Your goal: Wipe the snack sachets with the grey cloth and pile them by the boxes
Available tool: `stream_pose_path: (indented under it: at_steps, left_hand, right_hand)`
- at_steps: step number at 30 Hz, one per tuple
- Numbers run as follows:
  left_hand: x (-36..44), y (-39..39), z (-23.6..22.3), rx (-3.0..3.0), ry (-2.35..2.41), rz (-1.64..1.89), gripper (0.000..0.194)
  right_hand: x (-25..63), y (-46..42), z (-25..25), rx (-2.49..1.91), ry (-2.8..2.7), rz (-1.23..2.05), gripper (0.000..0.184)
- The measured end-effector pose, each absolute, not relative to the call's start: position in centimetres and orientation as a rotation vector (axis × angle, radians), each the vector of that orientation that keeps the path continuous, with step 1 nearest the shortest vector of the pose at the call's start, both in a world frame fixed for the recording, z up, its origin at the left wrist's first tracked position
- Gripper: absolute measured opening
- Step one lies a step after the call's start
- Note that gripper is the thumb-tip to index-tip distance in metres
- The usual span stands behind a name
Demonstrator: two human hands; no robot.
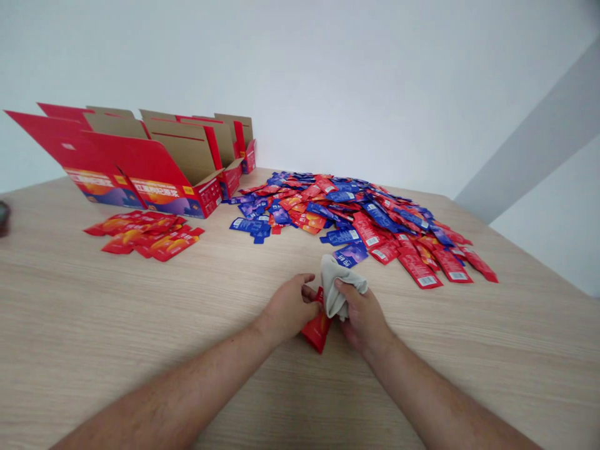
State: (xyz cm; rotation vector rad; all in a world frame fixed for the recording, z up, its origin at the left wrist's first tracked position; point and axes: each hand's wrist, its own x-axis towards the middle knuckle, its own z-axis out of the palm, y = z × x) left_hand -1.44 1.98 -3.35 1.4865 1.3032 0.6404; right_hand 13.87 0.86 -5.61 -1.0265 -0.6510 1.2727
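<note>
Bare forearms [178, 381] come in from frame bottom. Left hand [290, 306] grips the top of a red foil sachet [317, 331], over a light wood-grain tabletop [94, 325]. Right hand [363, 315] is clenched on a crumpled grey cloth [336, 287], pressed against that sachet. Loose heap of red and blue foil sachets [347, 212] lies just past the hands. Further left, a smaller pile of red foil sachets [145, 236] sits in front of open red cardboard cartons [150, 165].
</note>
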Motion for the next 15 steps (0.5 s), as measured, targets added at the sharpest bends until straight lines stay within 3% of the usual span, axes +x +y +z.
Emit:
stream_pose_path:
  at_steps: [4,15]
  left_hand:
    - [-1.9,2.4,-2.6,1.580,1.290,0.559,0.040]
    - [-1.9,0.7,-2.7,1.931,1.223,0.462,0.015]
  right_hand:
    - [13.9,0.7,-4.7,-1.011,-0.647,1.301,0.040]
    - [13.9,0.2,-3.9,-1.026,-0.711,1.272,0.037]
